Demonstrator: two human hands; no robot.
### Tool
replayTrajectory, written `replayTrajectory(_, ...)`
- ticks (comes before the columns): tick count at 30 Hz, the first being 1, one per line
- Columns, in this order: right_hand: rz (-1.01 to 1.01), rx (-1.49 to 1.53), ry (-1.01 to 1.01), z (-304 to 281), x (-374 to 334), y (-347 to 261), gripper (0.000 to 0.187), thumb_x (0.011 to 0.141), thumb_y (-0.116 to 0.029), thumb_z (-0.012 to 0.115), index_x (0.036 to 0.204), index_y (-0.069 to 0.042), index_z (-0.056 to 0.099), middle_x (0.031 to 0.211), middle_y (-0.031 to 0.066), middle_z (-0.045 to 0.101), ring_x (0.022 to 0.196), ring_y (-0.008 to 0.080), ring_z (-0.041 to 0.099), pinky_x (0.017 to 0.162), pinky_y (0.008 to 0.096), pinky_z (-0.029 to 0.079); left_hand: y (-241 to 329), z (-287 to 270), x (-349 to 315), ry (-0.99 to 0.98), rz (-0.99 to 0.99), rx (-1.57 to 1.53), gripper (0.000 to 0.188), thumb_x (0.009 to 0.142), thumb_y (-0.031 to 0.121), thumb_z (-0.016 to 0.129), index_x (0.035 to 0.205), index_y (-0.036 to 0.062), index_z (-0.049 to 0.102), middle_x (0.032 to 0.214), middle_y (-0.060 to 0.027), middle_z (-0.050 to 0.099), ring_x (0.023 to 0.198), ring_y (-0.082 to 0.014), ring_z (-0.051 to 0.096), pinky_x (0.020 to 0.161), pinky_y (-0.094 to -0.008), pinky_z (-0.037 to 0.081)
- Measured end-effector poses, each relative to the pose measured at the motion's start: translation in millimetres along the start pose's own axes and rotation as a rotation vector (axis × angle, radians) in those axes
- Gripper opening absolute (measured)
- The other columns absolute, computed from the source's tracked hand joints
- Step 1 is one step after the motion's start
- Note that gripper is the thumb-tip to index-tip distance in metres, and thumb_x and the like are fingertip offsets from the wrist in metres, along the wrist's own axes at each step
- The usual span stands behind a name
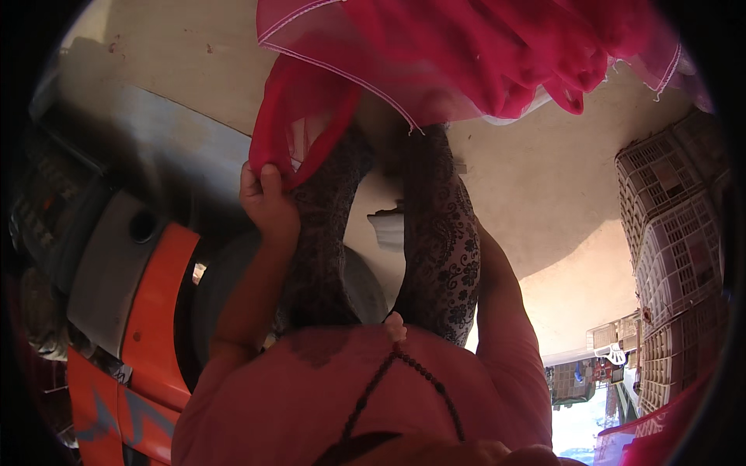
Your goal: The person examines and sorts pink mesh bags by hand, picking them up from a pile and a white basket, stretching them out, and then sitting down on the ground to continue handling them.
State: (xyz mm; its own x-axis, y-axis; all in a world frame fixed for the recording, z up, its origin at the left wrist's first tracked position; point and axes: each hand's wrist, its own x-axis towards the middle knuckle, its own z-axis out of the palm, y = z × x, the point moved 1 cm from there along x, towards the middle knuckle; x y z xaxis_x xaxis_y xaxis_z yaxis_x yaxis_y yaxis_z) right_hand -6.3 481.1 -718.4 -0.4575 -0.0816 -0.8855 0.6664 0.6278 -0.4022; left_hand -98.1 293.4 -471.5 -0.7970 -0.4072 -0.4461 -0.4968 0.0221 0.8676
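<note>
My left hand (268, 198) pinches the edge of a sheer, bright pink-red piece of fabric (311, 105) beside my left knee, thumb on top. The held part hangs in a loop from the larger, gathered spread of the same cloth (466, 54) ahead of me. White stitching runs along its border, and loose threads dangle from the corners. My right forearm (505, 287) reaches down along the outside of my right leg; the hand itself is hidden behind that leg.
Stacked pale plastic crates (672, 225) stand on the right. On the left is an orange and grey motor vehicle body (159, 303). My patterned leggings (439, 241) fill the middle, above a beige floor (544, 186). A small whitish object (387, 231) shows between my legs.
</note>
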Motion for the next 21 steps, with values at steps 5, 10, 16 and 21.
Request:
replayTrajectory(5, 0.013, 0.220, 0.147, 2, 67, -2, 0.020, 0.087, -0.016, 0.051, 0.100, -0.005, 0.060, 0.096, 0.0147, 0.064, 0.089, 0.0276, 0.062, 0.078, 0.0394, 0.051, 1, 10, 33, 0.012, 0.078, -0.243, 0.025, 0.094, 0.021, 0.048, 0.107, 0.0007, 0.051, 0.102, -0.0070, 0.056, 0.093, -0.0160, 0.054, 0.082, -0.0315, 0.045)
replayTrajectory(10, 0.000, 0.424, 0.144, 5, 86, 7, 0.019, 0.087, -0.014, 0.051, 0.099, -0.003, 0.060, 0.094, 0.0141, 0.064, 0.087, 0.0258, 0.062, 0.077, 0.0377, 0.051, 32, -1, 39, 0.006, 0.158, -0.599, 0.035, 0.095, 0.031, 0.042, 0.120, 0.0070, 0.047, 0.116, -0.0058, 0.052, 0.106, -0.0217, 0.049, 0.091, -0.0417, 0.039)
replayTrajectory(16, 0.025, 0.879, 0.109, 3, 69, 59, 0.017, 0.088, -0.013, 0.051, 0.098, -0.002, 0.059, 0.092, 0.0133, 0.064, 0.084, 0.0237, 0.063, 0.077, 0.0358, 0.051, 10, -36, 8, -0.185, 0.293, -0.996, 0.045, 0.094, 0.039, 0.041, 0.132, 0.0130, 0.042, 0.132, -0.0047, 0.046, 0.122, -0.0274, 0.042, 0.101, -0.0549, 0.031)
replayTrajectory(21, -0.074, 1.190, -0.007, -23, 18, 80, 0.016, 0.088, -0.011, 0.051, 0.097, 0.000, 0.059, 0.090, 0.0126, 0.064, 0.081, 0.0219, 0.063, 0.076, 0.0342, 0.051, -1, -55, -28, -0.179, 0.606, -0.914, 0.050, 0.094, 0.038, 0.043, 0.129, 0.0019, 0.041, 0.133, -0.0127, 0.044, 0.121, -0.0272, 0.044, 0.102, -0.0471, 0.033)
